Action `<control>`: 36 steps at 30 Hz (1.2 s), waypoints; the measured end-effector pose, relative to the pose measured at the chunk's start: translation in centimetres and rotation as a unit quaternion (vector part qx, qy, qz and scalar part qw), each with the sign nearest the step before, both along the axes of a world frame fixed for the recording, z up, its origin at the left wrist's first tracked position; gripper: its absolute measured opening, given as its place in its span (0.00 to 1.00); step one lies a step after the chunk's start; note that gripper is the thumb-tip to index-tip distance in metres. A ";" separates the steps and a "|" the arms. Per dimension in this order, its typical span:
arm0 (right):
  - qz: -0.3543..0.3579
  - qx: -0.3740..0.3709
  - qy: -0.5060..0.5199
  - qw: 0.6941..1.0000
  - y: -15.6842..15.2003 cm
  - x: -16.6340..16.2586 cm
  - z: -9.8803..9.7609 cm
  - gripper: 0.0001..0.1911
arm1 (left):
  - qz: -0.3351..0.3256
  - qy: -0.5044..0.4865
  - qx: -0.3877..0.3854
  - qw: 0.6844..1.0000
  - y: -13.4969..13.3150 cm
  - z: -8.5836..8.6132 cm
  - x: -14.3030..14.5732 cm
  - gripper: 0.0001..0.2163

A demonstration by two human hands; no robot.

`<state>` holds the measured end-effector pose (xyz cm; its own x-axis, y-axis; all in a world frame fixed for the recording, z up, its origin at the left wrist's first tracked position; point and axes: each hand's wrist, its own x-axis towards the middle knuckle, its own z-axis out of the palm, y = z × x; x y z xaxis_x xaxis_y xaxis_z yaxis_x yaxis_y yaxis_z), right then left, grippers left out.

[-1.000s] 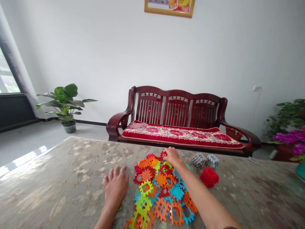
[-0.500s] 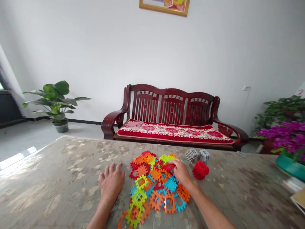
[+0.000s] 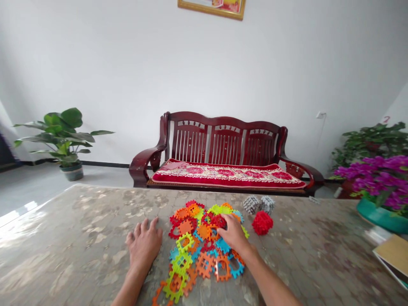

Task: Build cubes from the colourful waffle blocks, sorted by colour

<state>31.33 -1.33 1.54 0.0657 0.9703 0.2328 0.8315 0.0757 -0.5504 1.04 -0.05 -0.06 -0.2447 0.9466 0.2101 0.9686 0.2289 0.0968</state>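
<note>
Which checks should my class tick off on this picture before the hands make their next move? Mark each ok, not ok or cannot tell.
1. Left hand open: ok, fingers spread beside the toothed pieces.
2. Right hand at the toothed pieces: ok, over their right side.
3. Right hand gripping one: cannot tell, contact at the fingertips is unclear.
4. Toothed pieces laid out singly: not ok, many overlap.
5. Red ball apart from them: ok, a gap shows.

Toothed pieces (image 3: 205,264) partly hidden under the right hand (image 3: 233,233), any grip there too unclear to tell, framed picture (image 3: 211,11) cut off at the top, purple flowers (image 3: 381,180) cropped at right, sofa's (image 3: 225,142) lower part behind the bench (image 3: 79,238)
</note>
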 end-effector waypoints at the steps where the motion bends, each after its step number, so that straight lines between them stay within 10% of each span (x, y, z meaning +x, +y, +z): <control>1: -0.004 -0.002 -0.005 1.000 0.0 -0.1 0.0 0.27 | 0.000 0.001 -0.002 1.000 0.0 0.0 0.0 0.23; 11: -0.028 0.046 0.009 0.999 -0.7 -0.2 0.4 0.26 | 0.002 0.000 -0.002 1.000 0.0 0.1 0.0 0.22; 18: -0.146 0.135 -0.014 0.980 -2.6 7.1 3.0 0.26 | -0.007 0.008 -0.002 1.000 0.3 -0.4 -0.3 0.22; 25: -0.246 0.084 -0.098 0.961 -3.6 13.1 3.9 0.29 | -0.010 0.016 -0.001 1.000 0.4 -0.7 -0.5 0.23; 36: -0.243 0.071 -0.102 0.962 -3.7 13.7 3.5 0.29 | -0.004 0.005 -0.007 1.000 0.4 -0.3 -0.3 0.23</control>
